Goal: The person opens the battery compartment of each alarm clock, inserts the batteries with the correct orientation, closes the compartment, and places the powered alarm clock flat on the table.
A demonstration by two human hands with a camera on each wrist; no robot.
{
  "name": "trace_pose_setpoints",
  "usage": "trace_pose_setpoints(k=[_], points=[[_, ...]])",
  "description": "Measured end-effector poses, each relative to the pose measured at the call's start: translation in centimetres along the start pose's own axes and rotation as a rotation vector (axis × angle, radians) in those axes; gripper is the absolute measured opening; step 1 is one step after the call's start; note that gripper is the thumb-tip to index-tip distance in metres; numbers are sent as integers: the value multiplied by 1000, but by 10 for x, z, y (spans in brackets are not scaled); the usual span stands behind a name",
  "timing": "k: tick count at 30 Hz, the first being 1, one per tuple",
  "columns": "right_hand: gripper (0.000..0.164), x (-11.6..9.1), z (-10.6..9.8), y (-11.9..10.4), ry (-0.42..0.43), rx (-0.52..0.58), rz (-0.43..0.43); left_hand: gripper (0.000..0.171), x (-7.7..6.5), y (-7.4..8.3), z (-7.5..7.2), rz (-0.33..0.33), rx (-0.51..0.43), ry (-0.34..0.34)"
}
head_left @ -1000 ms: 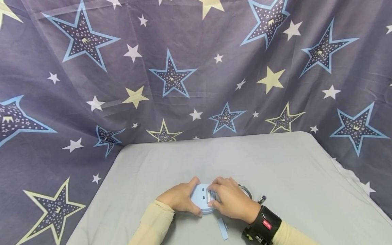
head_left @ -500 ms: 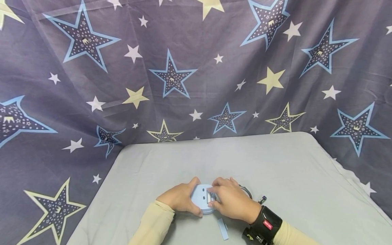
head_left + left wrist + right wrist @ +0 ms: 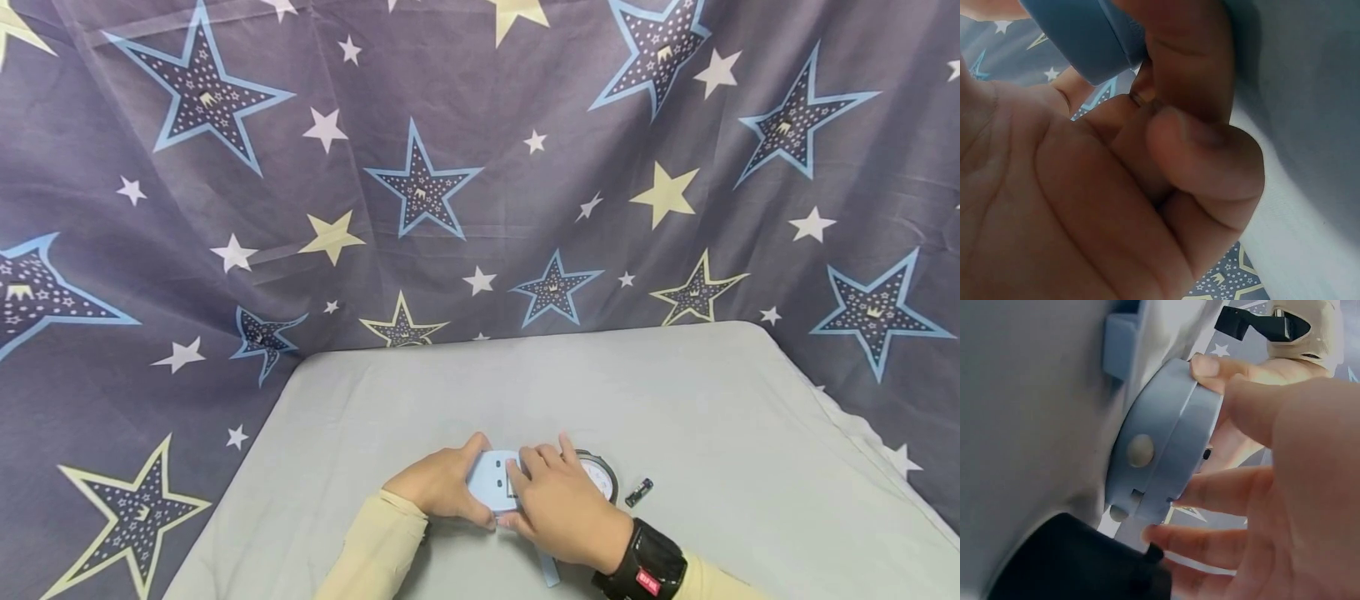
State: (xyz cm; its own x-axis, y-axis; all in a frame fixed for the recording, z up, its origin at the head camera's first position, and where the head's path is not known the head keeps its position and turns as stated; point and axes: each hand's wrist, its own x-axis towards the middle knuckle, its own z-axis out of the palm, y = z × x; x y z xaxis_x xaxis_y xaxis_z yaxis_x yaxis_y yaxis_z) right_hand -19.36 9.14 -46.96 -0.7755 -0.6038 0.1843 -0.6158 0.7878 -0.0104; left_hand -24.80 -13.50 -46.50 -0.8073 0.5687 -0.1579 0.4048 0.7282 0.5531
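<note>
A round light blue alarm clock lies with its back up, two small dark knobs and a battery compartment showing. My left hand grips its left rim between thumb and fingers. The right hand is over the clock's right side, index fingertip at the compartment and thumb by the near rim. In the right wrist view, this hand's fingers are fairly straight against the clock's back. What lies inside the compartment is mostly hidden. The left wrist view shows curled left fingers under the blue case.
A light blue battery cover lies near me, partly under the right hand. To the right are a black-rimmed clock, partly covered, and a loose battery. Grey cloth covers the table; a star-patterned curtain hangs behind.
My right hand has shifted slightly towards me and its fingers have spread over the compartment. More of the black-rimmed clock and the loose battery shows. The left hand stays put.
</note>
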Motion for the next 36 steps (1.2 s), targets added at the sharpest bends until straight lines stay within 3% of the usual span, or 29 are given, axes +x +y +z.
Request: trace_pose_setpoints(k=[16, 27, 36], points=[[69, -6, -13, -4, 15, -67, -17, 82, 0, 3, -1, -8, 18, 0], [51, -6, -24, 7, 3, 32, -56, 83, 2, -5, 3, -7, 13, 4], [32, -7, -33, 14, 9, 134, -138, 83, 1, -4, 1, -30, -9, -10]])
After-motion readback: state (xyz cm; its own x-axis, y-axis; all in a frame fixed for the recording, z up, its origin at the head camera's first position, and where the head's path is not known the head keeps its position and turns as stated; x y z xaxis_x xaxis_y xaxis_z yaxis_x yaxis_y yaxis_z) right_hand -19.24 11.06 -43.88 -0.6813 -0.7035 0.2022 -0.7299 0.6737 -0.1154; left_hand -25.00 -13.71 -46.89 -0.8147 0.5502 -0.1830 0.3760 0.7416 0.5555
